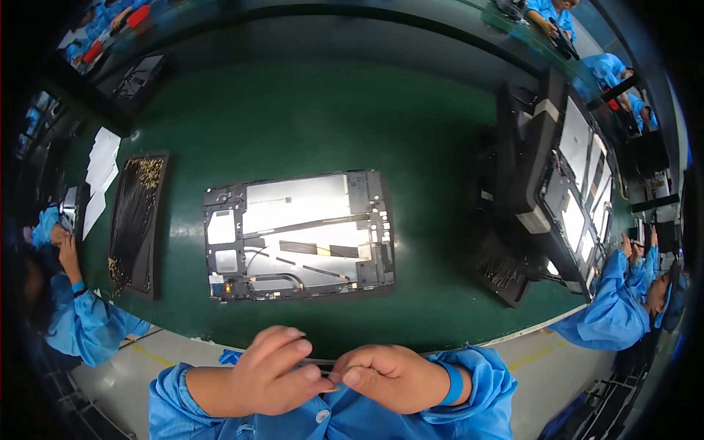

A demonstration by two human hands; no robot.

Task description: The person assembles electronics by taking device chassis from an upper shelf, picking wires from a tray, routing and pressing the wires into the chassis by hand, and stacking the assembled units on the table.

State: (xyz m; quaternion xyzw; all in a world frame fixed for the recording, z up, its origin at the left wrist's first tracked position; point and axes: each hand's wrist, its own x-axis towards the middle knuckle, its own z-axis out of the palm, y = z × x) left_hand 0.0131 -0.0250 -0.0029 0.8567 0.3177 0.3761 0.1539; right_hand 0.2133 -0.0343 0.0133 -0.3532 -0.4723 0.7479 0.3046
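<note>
Close to my body, at the table's near edge, my left hand point(277, 372) and my right hand point(392, 377) almost meet. The thumb and forefinger of my left hand come together in a pinch, with its other fingers loosely bent. My right hand is curled closed, thumb against forefinger. A thin strand seems to run between the fingertips, too small to name. Beyond my hands a flat electronic panel assembly point(301, 235) lies on the green table point(323, 103). It has a silvery sheet, a black frame, dark strips and cables. Neither hand touches it.
A black tray point(136, 220) of thin dark cables with gold-coloured ends lies left, beside white papers point(101, 172). At right, similar panels point(579, 183) lean on dark foam frames above another tray point(506, 275). Co-workers in blue sit on both sides and across.
</note>
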